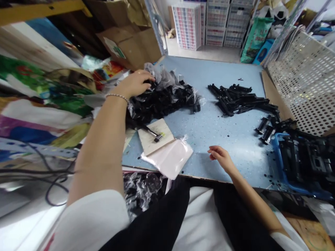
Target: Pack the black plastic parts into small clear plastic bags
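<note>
I stand at a speckled light-blue workbench [202, 134]; picture its top as a clock, with the far edge at twelve and my body at six. At ten o'clock lies a large, tangled heap of black plastic parts mixed with crinkled clear wrapping [167, 97]. My left hand [136, 82], a beaded bracelet [117, 97] round its wrist, reaches out to the left part of this heap, fingers bent down at its top; I cannot tell whether they grasp a piece. My right hand [221, 157] is near the front edge at five o'clock, fingers slack and loosely curled, released.

At two o'clock lies a loose pile of long, slim black plastic pieces [240, 101]. At four o'clock a blue plastic basket [281, 167] is filled with similar black pieces, some spilling out beside it. At eight o'clock a flat, off-white square board [150, 144] bears a small dark object with a shiny metal part [156, 137]. The board partly overlaps a stack of clear, pinkish-white plastic bags [174, 158]. Beyond twelve o'clock, pale lattice-sided plastic crates [216, 22] stand stacked.
</note>
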Demonstrator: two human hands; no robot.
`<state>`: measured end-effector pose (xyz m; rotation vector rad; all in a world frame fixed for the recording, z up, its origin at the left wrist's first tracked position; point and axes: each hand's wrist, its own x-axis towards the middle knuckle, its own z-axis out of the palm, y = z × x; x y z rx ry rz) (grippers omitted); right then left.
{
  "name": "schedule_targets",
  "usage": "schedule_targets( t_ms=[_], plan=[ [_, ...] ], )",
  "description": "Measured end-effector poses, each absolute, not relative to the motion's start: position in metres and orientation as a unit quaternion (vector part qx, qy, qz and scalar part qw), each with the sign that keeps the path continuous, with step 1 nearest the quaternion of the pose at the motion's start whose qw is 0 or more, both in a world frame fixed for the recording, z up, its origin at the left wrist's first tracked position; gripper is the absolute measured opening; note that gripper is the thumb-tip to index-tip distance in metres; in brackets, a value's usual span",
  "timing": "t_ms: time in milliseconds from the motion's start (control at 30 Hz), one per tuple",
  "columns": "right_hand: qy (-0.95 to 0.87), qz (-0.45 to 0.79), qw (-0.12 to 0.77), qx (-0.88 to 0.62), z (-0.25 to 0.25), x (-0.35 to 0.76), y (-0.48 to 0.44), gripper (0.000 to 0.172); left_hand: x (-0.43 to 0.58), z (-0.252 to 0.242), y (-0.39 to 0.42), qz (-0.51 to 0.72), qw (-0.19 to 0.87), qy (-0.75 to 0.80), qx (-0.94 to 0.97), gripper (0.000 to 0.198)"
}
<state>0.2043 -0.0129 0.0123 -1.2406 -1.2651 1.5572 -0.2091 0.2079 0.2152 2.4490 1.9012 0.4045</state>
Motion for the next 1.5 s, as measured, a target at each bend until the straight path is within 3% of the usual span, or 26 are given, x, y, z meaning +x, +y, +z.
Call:
schedule_targets(
  t_ms=[133, 233, 333, 400, 533, 667, 833, 933, 1033, 1167, 1333, 1400, 1500],
  plan=[
    [-0.595, 0.513, 0.351, -0.509, 0.005, 0.232, 0.024, 0.030, -0.190, 0.204, 0.171, 0.137, -0.045, 0.662, 0.736, 0.059],
    [-0.703, 0.306, 0.335, -0.547, 0.016, 0.249, 0.098, 0.039, -0.151, 0.184, 0.130, 0.173, -0.106, 0.662, 0.721, 0.063],
    [-0.739, 0.099, 0.286, -0.602, 0.041, 0.266, 0.190, 0.051, -0.098, 0.141, 0.094, 0.208, -0.059, 0.604, 0.767, 0.059],
    [-0.737, 0.058, 0.240, -0.629, 0.057, 0.276, 0.239, 0.056, -0.064, 0.104, 0.077, 0.217, 0.010, 0.559, 0.800, 0.056],
    [-0.750, 0.080, 0.180, -0.631, 0.067, 0.285, 0.263, 0.039, -0.016, 0.048, 0.059, 0.206, 0.184, 0.517, 0.810, 0.055],
    [-0.754, 0.076, 0.226, -0.612, 0.052, 0.302, 0.222, 0.031, 0.009, 0.036, 0.061, 0.239, 0.314, 0.491, 0.776, 0.052],
    [-0.601, 0.198, 0.505, -0.587, 0.045, 0.326, 0.148, 0.031, 0.051, 0.042, 0.075, 0.396, 0.554, 0.414, 0.604, 0.035],
    [-0.507, 0.360, 0.586, -0.519, 0.049, 0.302, 0.081, 0.027, 0.091, 0.045, 0.075, 0.420, 0.628, 0.359, 0.548, 0.060],
    [-0.497, 0.459, 0.563, -0.475, 0.053, 0.271, 0.020, 0.027, 0.119, 0.054, 0.063, 0.475, 0.704, 0.310, 0.428, 0.076],
    [-0.619, 0.385, 0.457, -0.509, 0.075, 0.275, -0.006, 0.031, 0.119, 0.067, 0.037, 0.511, 0.706, 0.370, 0.322, 0.067],
    [-0.723, 0.183, 0.381, -0.546, 0.105, 0.290, 0.024, 0.044, 0.106, 0.076, 0.000, 0.451, 0.677, 0.404, 0.420, 0.082],
    [-0.744, 0.182, 0.361, -0.532, 0.104, 0.279, 0.035, 0.047, 0.105, 0.077, -0.010, 0.438, 0.650, 0.420, 0.457, 0.082],
    [-0.695, 0.309, 0.392, -0.517, 0.093, 0.256, 0.041, 0.051, 0.102, 0.075, -0.013, 0.444, 0.567, 0.475, 0.506, 0.083]
  ],
)
